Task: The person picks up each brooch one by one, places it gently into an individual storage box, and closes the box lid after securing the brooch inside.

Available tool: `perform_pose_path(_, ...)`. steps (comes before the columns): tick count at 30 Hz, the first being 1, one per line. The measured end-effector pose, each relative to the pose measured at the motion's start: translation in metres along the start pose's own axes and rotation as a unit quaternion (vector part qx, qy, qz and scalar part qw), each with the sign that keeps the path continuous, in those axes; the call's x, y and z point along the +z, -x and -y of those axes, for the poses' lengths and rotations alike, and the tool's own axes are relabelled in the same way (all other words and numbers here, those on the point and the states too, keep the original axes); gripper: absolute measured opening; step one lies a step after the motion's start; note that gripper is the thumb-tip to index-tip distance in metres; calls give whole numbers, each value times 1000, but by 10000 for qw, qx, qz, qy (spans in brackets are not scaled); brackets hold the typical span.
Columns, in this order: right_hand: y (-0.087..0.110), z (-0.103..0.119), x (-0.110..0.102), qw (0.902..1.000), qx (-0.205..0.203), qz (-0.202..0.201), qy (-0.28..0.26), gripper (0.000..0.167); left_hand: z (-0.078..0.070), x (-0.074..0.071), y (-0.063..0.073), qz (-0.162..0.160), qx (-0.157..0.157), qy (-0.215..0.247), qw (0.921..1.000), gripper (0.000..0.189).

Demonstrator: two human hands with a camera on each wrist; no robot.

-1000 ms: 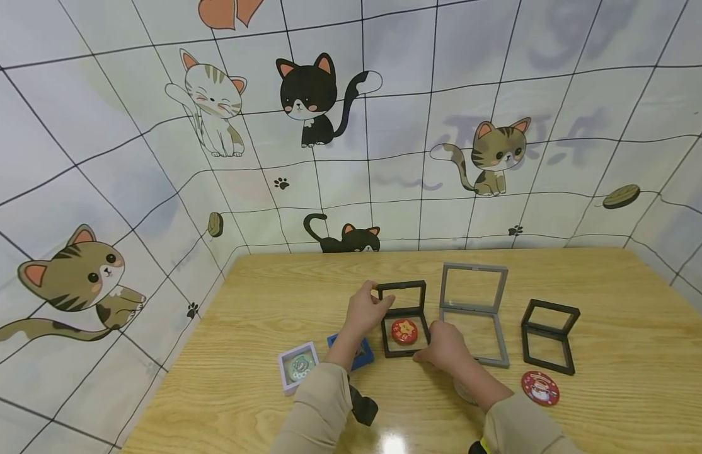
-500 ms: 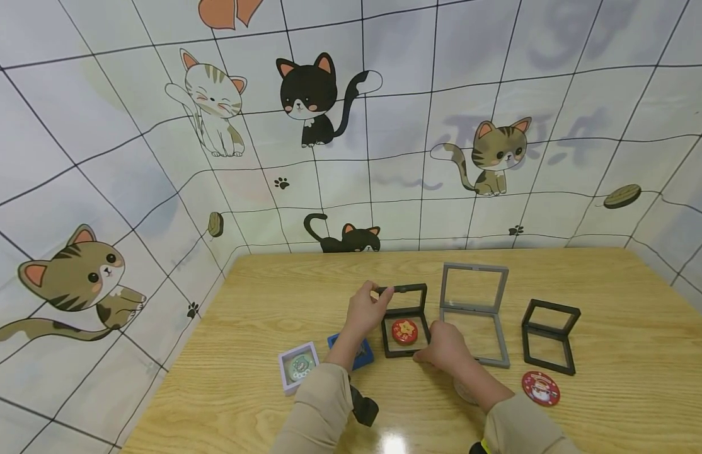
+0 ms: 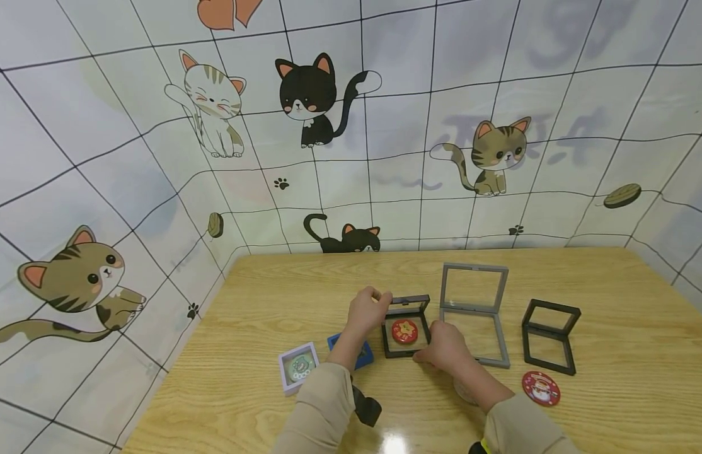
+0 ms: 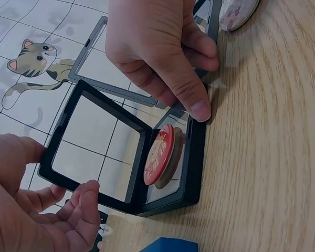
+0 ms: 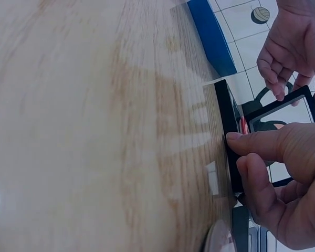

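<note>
We saw a black hinged case (image 3: pixel 399 355) on the bench (image 3: pixel 629 315), whose top was smooth, pale, grained wood. The case's square rims looked like hard plastic around clear panels, and its lid leaned up, partway open. Inside its base lay a round red badge (image 3: pixel 404 331), glossy and thick-edged, with a yellow star shape. Right of the case stood a larger grey frame (image 3: pixel 501 337), also open; left of it we found a blue box (image 3: pixel 363 360) (partly hidden from us by a forearm).

The left hand (image 3: pixel 369 313) had its fingers slightly parted, pinching the lid's upper left corner. The right hand (image 3: pixel 446 345) gripped the base's near right corner, its thumb against the front wall and its other fingers curled beside it.
</note>
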State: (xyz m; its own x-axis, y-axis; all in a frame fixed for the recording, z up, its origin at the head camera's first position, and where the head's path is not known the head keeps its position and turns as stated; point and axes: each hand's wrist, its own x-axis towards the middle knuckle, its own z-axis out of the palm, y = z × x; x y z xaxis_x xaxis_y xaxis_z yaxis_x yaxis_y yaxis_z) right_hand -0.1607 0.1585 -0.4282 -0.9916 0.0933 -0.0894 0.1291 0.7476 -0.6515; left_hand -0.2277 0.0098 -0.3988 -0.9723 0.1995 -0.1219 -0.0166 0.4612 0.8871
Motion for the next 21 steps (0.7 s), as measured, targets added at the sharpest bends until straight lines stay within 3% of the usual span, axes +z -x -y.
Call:
perform_pose_path(10,0,0,0,10000,39,22,11,49,8,-1,9,376,-237,1,9990,27)
perform_pose_path(21,0,-3,1,9998,65,-28,-181,43,10,-5,20,578,-59,-6,9983,31)
